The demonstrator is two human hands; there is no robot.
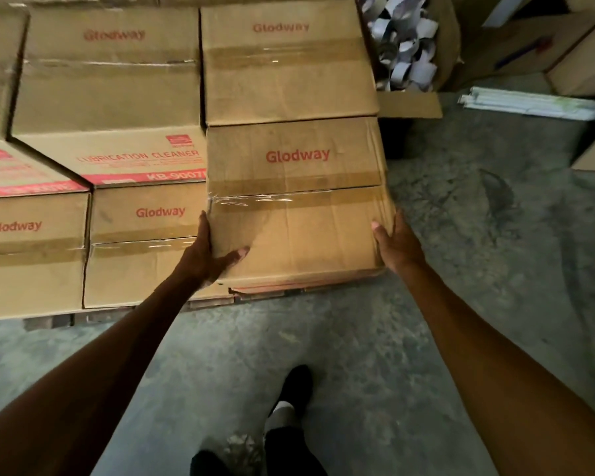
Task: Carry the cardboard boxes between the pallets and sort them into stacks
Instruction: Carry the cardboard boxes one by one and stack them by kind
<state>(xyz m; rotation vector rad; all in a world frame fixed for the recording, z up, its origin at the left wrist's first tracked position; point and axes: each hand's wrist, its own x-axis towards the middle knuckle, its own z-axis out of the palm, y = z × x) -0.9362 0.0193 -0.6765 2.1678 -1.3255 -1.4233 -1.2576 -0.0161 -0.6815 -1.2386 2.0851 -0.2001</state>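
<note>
Item: cardboard box (pixel 299 207), brown, sealed with clear tape, "Glodway" printed in red on the top. Located at the right front corner of the pallet (pixel 217 300), directly in front of a taller stacked box (pixel 285 63) of the same brand.

Left hand (pixel 210 252): clamped on the box's near left corner, thumb laid across the top, fingers hidden down the left side.

Right hand (pixel 395 242): pressed against the box's right side, thumb at the top edge; the fingers are out of sight, so their curl cannot be told.

Adjoining stock: a neighbouring box (pixel 148 255) touching on the left, and behind it a box marked "LUBRICATION CLEANER" (pixel 117 97).

Surroundings: grey concrete floor (pixel 426 338); an open carton of pale scraps (pixel 406 42) behind right; a dark shoe (pixel 296 386) seen below.
</note>
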